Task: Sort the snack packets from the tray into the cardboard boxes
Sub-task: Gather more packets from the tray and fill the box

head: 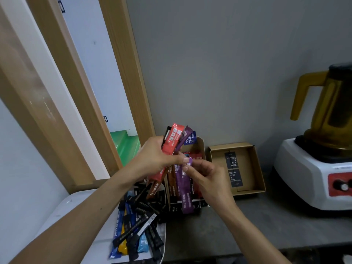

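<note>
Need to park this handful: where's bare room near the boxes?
Bare: the grey counter in front of the right box and blender base, and that box's floor beside its two black cards. The left of the tray is bare too. Crowded: the packet pile on the tray's right, and the packet-filled left box.

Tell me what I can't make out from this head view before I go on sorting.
All in the head view:
- Box behind the hands: contents mostly hidden by hands and held packets.
- Bundle in left hand: count unclear, packets overlap.
- Purple packet pinched by right hand: print blurred.
- Tray: near end cut off by bottom edge.
- Blender: cut off by right edge.
</note>
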